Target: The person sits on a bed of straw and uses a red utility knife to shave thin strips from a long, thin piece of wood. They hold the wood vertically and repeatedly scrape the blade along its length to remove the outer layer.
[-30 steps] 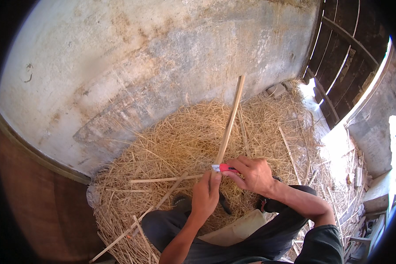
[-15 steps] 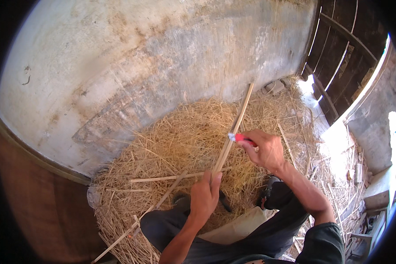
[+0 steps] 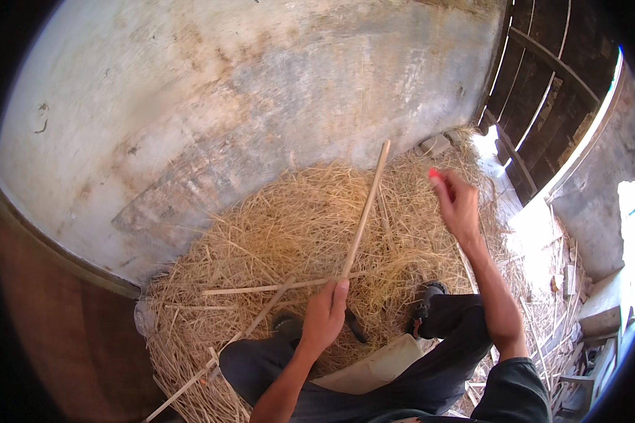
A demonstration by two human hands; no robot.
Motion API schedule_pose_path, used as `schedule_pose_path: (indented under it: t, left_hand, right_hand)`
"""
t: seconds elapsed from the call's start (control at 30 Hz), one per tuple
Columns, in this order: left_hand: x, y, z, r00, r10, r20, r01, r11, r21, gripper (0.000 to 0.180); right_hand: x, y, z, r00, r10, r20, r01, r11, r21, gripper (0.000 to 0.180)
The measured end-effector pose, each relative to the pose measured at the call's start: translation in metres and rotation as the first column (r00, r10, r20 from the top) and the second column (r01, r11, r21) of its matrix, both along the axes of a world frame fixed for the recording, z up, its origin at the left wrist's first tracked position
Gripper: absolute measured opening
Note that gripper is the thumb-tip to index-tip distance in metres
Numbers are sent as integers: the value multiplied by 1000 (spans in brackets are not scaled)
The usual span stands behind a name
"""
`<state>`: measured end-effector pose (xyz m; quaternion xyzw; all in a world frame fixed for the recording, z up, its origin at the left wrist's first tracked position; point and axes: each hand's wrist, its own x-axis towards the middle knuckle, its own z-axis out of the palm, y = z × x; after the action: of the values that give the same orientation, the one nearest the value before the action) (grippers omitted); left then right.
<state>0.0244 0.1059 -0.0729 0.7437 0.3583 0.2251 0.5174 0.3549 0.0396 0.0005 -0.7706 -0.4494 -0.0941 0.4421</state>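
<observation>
My left hand [image 3: 325, 311] is closed round the lower end of a long, pale wooden stick [image 3: 368, 204]. The stick slants up and away, its far end in front of the wall. To the right of the stick and apart from it, my right hand [image 3: 460, 202] is closed on a small red tool [image 3: 434, 173]. Only a bit of red shows past the fingers, so its kind cannot be made out. Under my left hand, other thin wooden strips [image 3: 261, 290] lie crosswise on the straw.
Straw and shavings [image 3: 282, 211] cover the floor around my bent legs [image 3: 402, 381]. A stained plaster wall [image 3: 261, 106] rises ahead, with a brown panel [image 3: 63, 317] at left. Dark wooden boards [image 3: 543, 92] stand at far right. A stone [image 3: 436, 145] lies by the wall.
My right hand has moved up and right, taking the red tool off the stick. The stick has swung a little left and looks turned in my left hand.
</observation>
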Motion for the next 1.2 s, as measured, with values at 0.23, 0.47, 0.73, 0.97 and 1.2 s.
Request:
schedule_pose_path:
  t: [0.23, 0.47, 0.73, 0.97, 1.2]
  left_hand:
    - [9, 0, 5, 998, -5, 63, 6, 1000, -21, 51]
    - [11, 2, 8, 998, 29, 60, -30, 999, 12, 52]
    - [10, 2, 10, 997, 59, -54, -51, 989, 136, 55]
    - [6, -12, 10, 985, -20, -174, 56, 978, 202, 50]
    - [1, -21, 1, 975, -145, -171, 158, 985, 65, 48]
  right_hand:
    - [-106, 2, -25, 833, 540, 122, -535, 841, -76, 22]
    - [-136, -8, -35, 837, 524, 156, -479, 841, -252, 23]
    - [-127, -2, -33, 867, 467, 172, -439, 881, -178, 26]
    - [-55, 17, -16, 976, 190, 108, -179, 978, -108, 24]
    - [67, 5, -26, 949, -315, 5, 314, 944, -106, 45]
